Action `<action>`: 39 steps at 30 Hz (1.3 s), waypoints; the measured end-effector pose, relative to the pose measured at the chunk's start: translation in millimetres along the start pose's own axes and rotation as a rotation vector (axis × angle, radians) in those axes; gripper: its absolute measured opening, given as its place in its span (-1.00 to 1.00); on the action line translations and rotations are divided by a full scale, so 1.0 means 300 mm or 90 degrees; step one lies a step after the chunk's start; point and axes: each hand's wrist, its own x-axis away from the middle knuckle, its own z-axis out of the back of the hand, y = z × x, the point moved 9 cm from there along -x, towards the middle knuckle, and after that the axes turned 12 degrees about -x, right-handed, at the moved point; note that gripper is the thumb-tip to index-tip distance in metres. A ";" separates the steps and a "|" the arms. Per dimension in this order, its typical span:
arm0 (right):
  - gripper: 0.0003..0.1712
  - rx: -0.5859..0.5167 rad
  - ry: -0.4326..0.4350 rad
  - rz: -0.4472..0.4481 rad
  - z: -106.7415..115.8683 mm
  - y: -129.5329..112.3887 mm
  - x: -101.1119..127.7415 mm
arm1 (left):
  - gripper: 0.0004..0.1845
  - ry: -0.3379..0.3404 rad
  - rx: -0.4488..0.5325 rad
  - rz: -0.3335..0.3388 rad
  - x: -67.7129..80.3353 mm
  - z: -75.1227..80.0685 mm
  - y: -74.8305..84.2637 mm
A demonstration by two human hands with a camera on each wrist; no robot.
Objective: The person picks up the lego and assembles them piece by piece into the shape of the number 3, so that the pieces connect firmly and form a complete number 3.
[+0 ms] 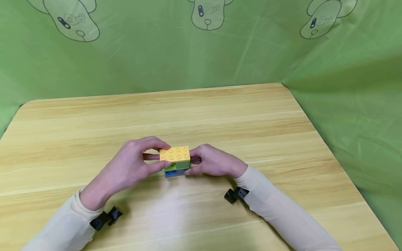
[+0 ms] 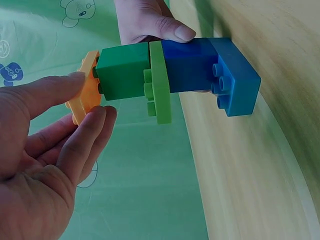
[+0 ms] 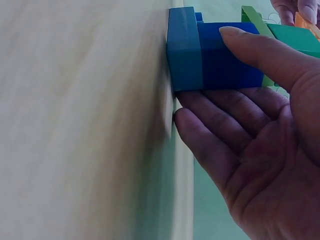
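1. We see a small stack of toy bricks [image 1: 176, 162] standing near the middle of the wooden surface [image 1: 220, 115], between two hands.
2. The stack has a yellow-orange plate [image 1: 174, 153] on top; the left wrist view shows a dark green brick [image 2: 122, 71] under it, then a thin light green plate [image 2: 160, 82], then a dark blue brick [image 2: 190, 65], with a lighter blue brick [image 2: 235, 77] at the bottom on the wood.
3. Our left hand [image 1: 132, 167] pinches the yellow-orange plate at its left end, fingers curled round it.
4. Our right hand [image 1: 213, 164] holds the lower part of the stack, thumb [image 3: 260, 50] lying along the dark blue brick and fingers [image 3: 215, 125] beneath it.
5. Behind the surface hangs a green cloth [image 1: 157, 52] printed with cartoon outlines.
6. Both sleeves are pale beige, each with a black wrist mount [image 1: 106, 217].
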 end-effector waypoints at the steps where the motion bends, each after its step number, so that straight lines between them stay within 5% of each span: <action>1: -0.60 0.000 -0.001 0.000 -0.001 0.000 0.000 | -0.68 -0.003 -0.003 0.006 0.000 0.000 -0.001; 32: -0.52 0.023 -0.005 -0.013 -0.003 -0.002 0.004 | -0.69 -0.067 0.027 0.103 -0.004 0.000 -0.026; 39: -0.44 0.067 0.038 0.041 0.035 -0.070 0.044 | -0.68 -0.076 0.028 0.116 -0.010 -0.007 -0.031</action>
